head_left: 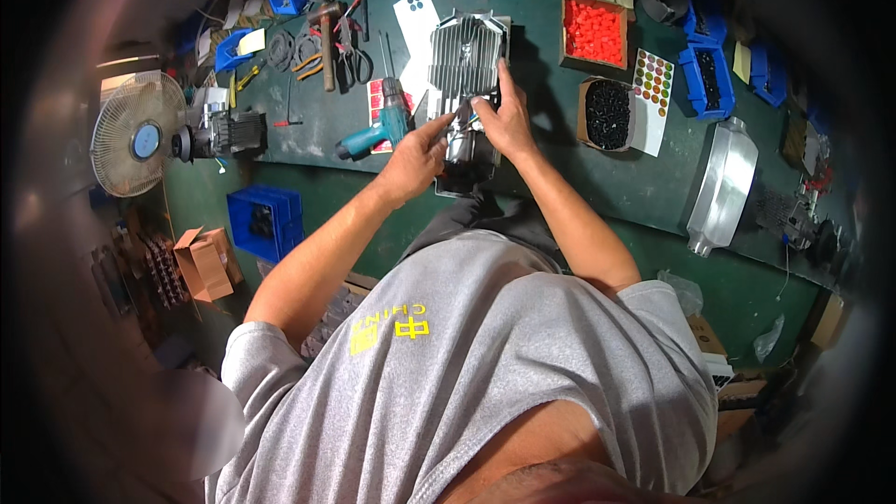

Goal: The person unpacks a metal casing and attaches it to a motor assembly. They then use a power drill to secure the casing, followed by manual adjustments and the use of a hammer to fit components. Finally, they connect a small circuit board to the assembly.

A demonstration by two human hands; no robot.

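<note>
A silver finned metal housing (459, 56) lies lengthwise on the green bench in front of me, its near end dark and close to the bench edge. My right hand (510, 126) grips its right side, with the index finger stretched along the edge and the thumb over its middle. My left hand (417, 161) is at the housing's lower left. Its fingers are drawn together and point toward the right thumb; what they pinch, if anything, is too small to make out. A teal cordless drill (385, 121) lies just left of the housing.
Pliers (353, 63) and a hammer (327, 51) lie back left; a fan (140, 135) and a motor (229, 133) stand far left. At right are a box of red caps (595, 30), a box of black parts (609, 115), a sticker sheet (653, 93) and a silver cover (723, 182).
</note>
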